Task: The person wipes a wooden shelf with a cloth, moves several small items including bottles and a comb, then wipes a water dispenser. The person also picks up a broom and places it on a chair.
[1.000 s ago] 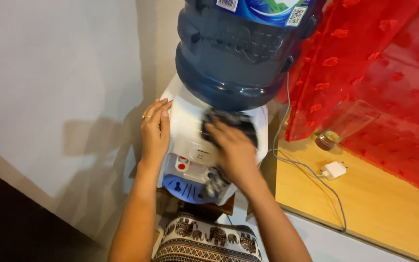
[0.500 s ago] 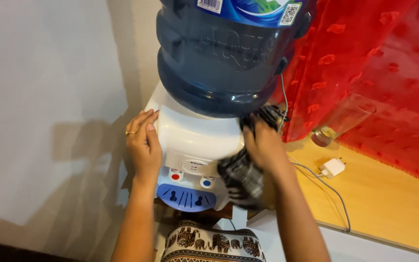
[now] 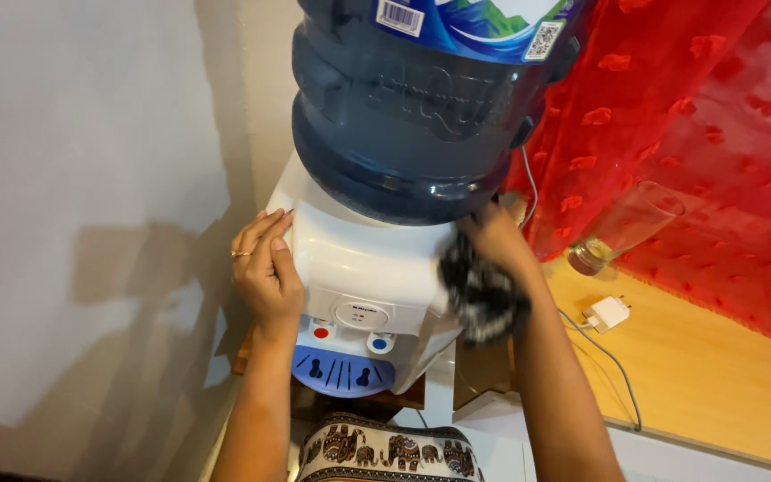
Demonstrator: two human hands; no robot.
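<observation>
A white tabletop water dispenser carries a large blue water bottle upside down on its top. My left hand lies flat against the dispenser's left side, a ring on one finger. My right hand presses a dark patterned cloth against the dispenser's right side, just under the bottle. A red tap button and a blue tap button sit on the front above a blue drip tray.
A wooden table stands to the right with an empty glass, a white charger plug and its cable. A red curtain hangs behind. A white wall is on the left. Patterned fabric lies below.
My right hand has carried the cloth from the dispenser's front top round to its right side and further back. The left hand has stayed on the left side. The camera has moved closer.
</observation>
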